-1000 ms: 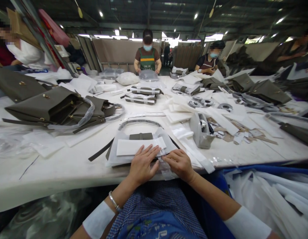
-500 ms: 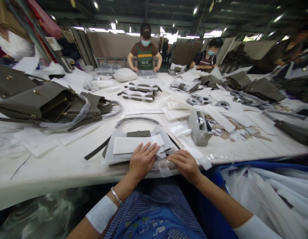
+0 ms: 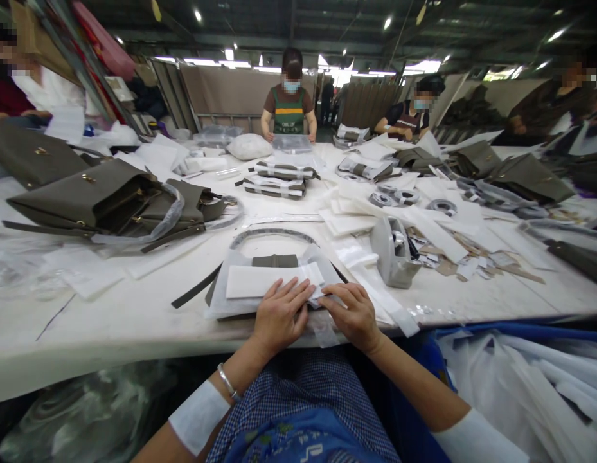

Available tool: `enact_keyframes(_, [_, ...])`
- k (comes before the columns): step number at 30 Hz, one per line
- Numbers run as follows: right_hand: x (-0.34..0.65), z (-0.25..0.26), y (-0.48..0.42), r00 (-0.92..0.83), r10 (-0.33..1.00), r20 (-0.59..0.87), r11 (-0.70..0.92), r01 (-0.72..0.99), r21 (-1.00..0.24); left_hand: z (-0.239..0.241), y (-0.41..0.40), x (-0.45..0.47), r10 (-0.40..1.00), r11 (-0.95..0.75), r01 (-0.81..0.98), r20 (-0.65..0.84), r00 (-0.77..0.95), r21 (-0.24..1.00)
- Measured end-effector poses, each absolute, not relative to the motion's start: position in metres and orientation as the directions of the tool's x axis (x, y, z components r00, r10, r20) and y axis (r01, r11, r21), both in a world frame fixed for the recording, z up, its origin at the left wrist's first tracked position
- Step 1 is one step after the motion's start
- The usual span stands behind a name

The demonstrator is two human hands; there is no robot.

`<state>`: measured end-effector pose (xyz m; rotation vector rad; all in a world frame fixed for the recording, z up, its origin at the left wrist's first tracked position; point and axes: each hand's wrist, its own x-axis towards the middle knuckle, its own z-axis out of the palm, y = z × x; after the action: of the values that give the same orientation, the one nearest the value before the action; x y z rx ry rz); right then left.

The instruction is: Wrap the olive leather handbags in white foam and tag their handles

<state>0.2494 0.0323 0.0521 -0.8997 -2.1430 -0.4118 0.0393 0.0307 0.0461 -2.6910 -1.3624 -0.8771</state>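
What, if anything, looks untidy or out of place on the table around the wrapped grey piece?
Nothing looks damaged. Brown and white paper scraps lie strewn right of the grey tape dispenser, and a clear strip hangs crumpled over the table edge between the left hand and right hand.

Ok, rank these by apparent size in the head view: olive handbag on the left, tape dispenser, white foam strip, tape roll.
1. olive handbag
2. tape dispenser and white foam strip: too alike to rank
3. tape roll, though it lies farther off
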Motion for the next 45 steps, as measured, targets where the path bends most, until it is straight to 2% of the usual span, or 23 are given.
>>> enact_keyframes(9, [0.245,0.047,0.030,-0.497,0.512,0.701,0.741,0.668,-0.068,0.048,0.032,0.043,0.766,-0.586,0.758,0.500,0.405,0.284])
enact_keyframes(19, [0.257,0.036,0.026,-0.509,0.522,0.685,0.757,0.646,-0.097,0.031,0.042,0.045,0.625,-0.639,0.758,0.663,0.412,0.131])
enact_keyframes(24, [0.288,0.023,0.002,-0.582,0.585,0.564,0.770,0.617,-0.162,0.029,0.041,0.044,0.606,-0.652,0.752,0.665,0.437,0.101])
enact_keyframes(28, [0.290,0.007,-0.006,-0.691,0.570,0.445,0.807,0.574,-0.141,0.029,0.041,0.045,0.608,-0.648,0.755,0.665,0.435,0.099])
enact_keyframes(32, [0.274,-0.001,0.005,-0.649,0.508,0.566,0.840,0.519,-0.158,0.027,0.040,0.044,0.604,-0.649,0.756,0.660,0.446,0.084])
enact_keyframes(35, [0.263,0.003,0.009,-0.565,0.524,0.637,0.832,0.502,-0.238,0.027,0.040,0.045,0.598,-0.649,0.757,0.662,0.451,0.071])
enact_keyframes(40, [0.247,0.016,-0.014,-0.486,0.578,0.656,0.801,0.493,-0.340,0.024,0.039,0.046,0.585,-0.641,0.765,0.684,0.436,0.061])
enact_keyframes(45, [0.242,0.031,-0.027,-0.474,0.583,0.660,0.788,0.528,-0.316,0.021,0.038,0.044,0.592,-0.657,0.751,0.661,0.461,0.066])
